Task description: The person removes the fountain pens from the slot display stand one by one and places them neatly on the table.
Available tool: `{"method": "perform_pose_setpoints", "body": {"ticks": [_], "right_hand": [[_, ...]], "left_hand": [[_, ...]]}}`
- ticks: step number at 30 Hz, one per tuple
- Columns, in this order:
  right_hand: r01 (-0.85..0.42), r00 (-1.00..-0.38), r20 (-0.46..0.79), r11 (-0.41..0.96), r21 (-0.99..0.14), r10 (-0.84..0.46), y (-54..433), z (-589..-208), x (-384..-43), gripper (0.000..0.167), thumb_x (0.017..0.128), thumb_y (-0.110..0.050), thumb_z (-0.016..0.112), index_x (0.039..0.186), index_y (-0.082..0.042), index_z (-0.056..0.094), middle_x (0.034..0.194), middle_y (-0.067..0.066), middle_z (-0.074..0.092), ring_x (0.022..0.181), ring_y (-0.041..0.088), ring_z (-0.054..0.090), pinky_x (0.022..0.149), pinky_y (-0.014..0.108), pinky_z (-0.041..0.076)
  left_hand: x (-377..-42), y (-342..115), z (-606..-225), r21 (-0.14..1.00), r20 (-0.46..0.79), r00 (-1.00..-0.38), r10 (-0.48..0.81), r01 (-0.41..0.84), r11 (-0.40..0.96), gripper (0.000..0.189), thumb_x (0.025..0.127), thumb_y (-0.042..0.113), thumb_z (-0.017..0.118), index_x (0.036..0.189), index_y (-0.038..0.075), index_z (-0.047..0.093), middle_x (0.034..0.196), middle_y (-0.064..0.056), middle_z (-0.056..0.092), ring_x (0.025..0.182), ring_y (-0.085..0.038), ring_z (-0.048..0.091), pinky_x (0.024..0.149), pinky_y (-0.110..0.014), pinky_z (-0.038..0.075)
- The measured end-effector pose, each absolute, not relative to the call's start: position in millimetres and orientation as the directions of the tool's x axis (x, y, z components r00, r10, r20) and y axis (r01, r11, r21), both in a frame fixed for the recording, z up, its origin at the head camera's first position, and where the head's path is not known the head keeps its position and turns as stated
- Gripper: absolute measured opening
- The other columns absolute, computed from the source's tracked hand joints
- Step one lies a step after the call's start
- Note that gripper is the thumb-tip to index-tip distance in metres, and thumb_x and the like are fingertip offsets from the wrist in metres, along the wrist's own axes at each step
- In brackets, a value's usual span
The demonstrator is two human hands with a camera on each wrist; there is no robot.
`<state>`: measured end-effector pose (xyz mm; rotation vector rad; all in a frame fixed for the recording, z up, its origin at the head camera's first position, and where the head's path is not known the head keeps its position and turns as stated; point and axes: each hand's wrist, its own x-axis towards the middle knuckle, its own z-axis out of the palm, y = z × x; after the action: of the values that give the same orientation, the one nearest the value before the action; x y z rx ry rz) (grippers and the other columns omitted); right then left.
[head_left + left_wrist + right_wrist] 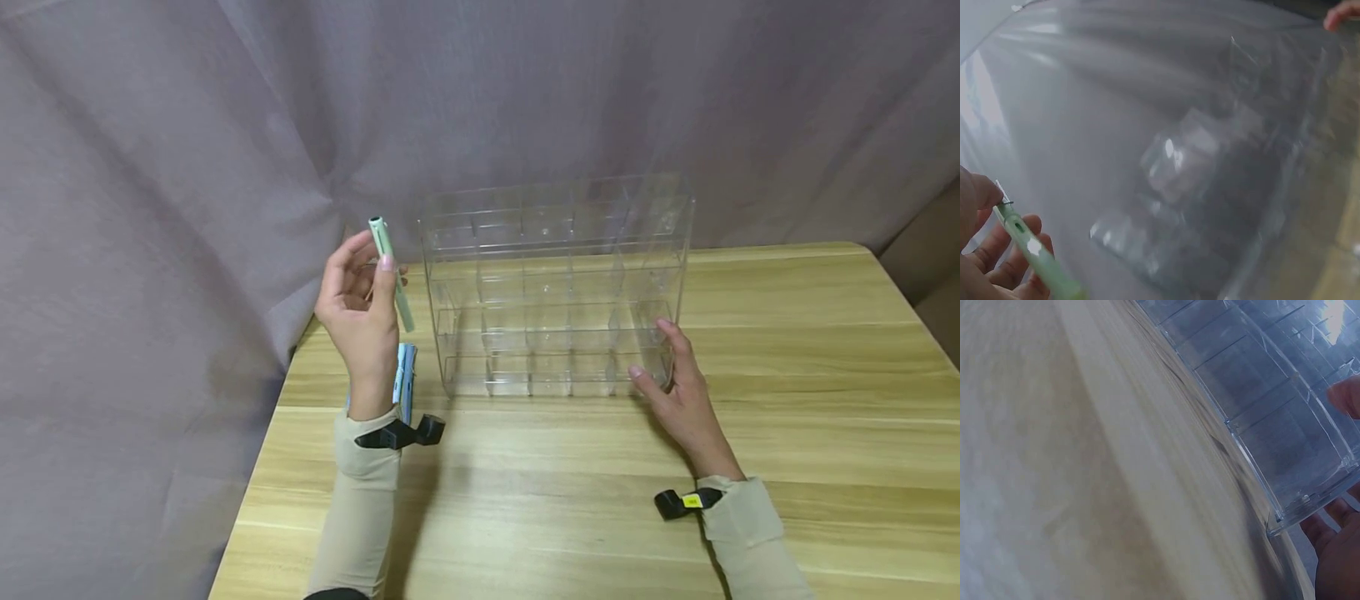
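Note:
In the head view my left hand (358,304) pinches a light green pen (385,242) between thumb and fingers, above the table's left part. The left wrist view shows the same pen (1038,253) with its clip. A clear acrylic organizer (547,387) with rows of compartments stands upright just right of the pen; the compartments look bare. My right hand (686,408) holds the organizer's lower right side. In the right wrist view its thumb (1344,397) is over the front and the other fingers (1321,531) lie along the outer side wall.
Several blue pens (405,375) lie on the wooden table (540,492), partly hidden behind my left wrist. A grey curtain (525,92) hangs behind the table and along its left side. A brown surface (933,250) shows at the far right.

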<state>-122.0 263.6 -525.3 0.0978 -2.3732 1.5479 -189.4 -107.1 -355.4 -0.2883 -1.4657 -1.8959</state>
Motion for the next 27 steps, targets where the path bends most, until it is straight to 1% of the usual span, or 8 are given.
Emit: {"method": "perform_pose_setpoints", "body": {"ticks": [3,6,7,13,20,22,24,27], "right_hand": [[-0.216,-0.952,0.285,0.414,-0.884,0.111,263.6,-525.0,-121.9,0.086,0.096,-0.002,0.072,0.167,-0.024,0.03,0.174,0.022,0.032,0.15,0.052,0.036,0.122,0.077,0.024],[-0.213,-0.954,0.28,0.412,-0.886,0.108,263.7,-525.1,-121.8,0.086,0.096,-0.002,0.072,0.168,-0.024,0.029,0.174,0.022,0.031,0.151,0.053,0.035,0.122,0.078,0.023],[-0.212,-0.955,0.277,0.41,-0.887,0.107,263.8,-525.3,-121.7,0.086,0.096,-0.002,0.072,0.168,-0.024,0.029,0.174,0.022,0.031,0.151,0.052,0.035,0.122,0.078,0.023],[-0.206,-0.957,0.27,0.407,-0.89,0.106,263.1,-525.1,-121.9,0.086,0.097,-0.003,0.072,0.168,-0.025,0.028,0.176,0.02,0.029,0.153,0.052,0.032,0.124,0.078,0.021],[-0.211,-0.955,0.277,0.419,-0.883,0.104,263.4,-526.2,-121.9,0.087,0.096,-0.003,0.073,0.168,-0.023,0.028,0.176,0.02,0.029,0.156,0.055,0.03,0.126,0.077,0.019],[-0.215,-0.954,0.281,0.419,-0.882,0.104,263.6,-526.4,-122.0,0.086,0.096,-0.003,0.073,0.168,-0.023,0.029,0.176,0.02,0.029,0.156,0.056,0.03,0.126,0.077,0.018],[-0.218,-0.953,0.285,0.417,-0.882,0.103,263.7,-526.3,-122.0,0.086,0.096,-0.003,0.073,0.168,-0.023,0.029,0.176,0.021,0.029,0.156,0.056,0.03,0.126,0.077,0.018],[-0.218,-0.953,0.284,0.418,-0.882,0.102,263.7,-525.9,-121.8,0.087,0.096,-0.003,0.073,0.168,-0.024,0.029,0.176,0.021,0.029,0.156,0.056,0.03,0.126,0.077,0.018]], "left_hand": [[-184.5,-122.3,-370.1,0.781,0.542,-0.739,-0.401,0.619,-0.085,0.028,0.098,0.003,0.075,0.126,0.003,0.073,0.11,-0.008,0.077,0.081,-0.019,0.074,0.07,-0.029,0.064],[-179.1,-135.7,-384.9,0.802,0.517,-0.752,-0.409,0.592,-0.075,0.028,0.098,0.002,0.075,0.126,0.001,0.073,0.11,-0.013,0.077,0.083,-0.018,0.074,0.069,-0.027,0.063],[-177.3,-140.0,-389.8,0.811,0.509,-0.756,-0.412,0.582,-0.065,0.028,0.098,0.002,0.075,0.126,0.001,0.073,0.11,-0.013,0.077,0.083,-0.017,0.073,0.068,-0.027,0.062],[-169.8,-163.0,-412.7,0.85,0.474,-0.772,-0.424,0.527,-0.009,0.029,0.1,0.003,0.074,0.128,-0.003,0.071,0.109,-0.007,0.077,0.081,-0.014,0.072,0.066,-0.023,0.06],[-168.3,-183.2,-429.8,0.887,0.425,-0.788,-0.446,0.461,0.032,0.03,0.099,-0.004,0.07,0.13,-0.004,0.07,0.107,-0.003,0.077,0.079,-0.012,0.071,0.067,-0.02,0.059],[-168.8,-187.1,-434.6,0.899,0.411,-0.793,-0.449,0.436,0.053,0.031,0.099,-0.005,0.069,0.13,-0.004,0.07,0.107,-0.006,0.076,0.079,-0.013,0.071,0.067,-0.02,0.059],[-169.6,-190.8,-440.3,0.91,0.395,-0.799,-0.453,0.41,0.07,0.032,0.098,-0.006,0.069,0.13,-0.004,0.07,0.108,-0.012,0.074,0.079,-0.015,0.072,0.067,-0.019,0.06],[-171.3,-196.7,-450.3,0.926,0.368,-0.81,-0.456,0.366,0.096,0.034,0.098,-0.008,0.068,0.131,-0.004,0.07,0.109,-0.017,0.071,0.08,-0.015,0.071,0.068,-0.018,0.061]]}}
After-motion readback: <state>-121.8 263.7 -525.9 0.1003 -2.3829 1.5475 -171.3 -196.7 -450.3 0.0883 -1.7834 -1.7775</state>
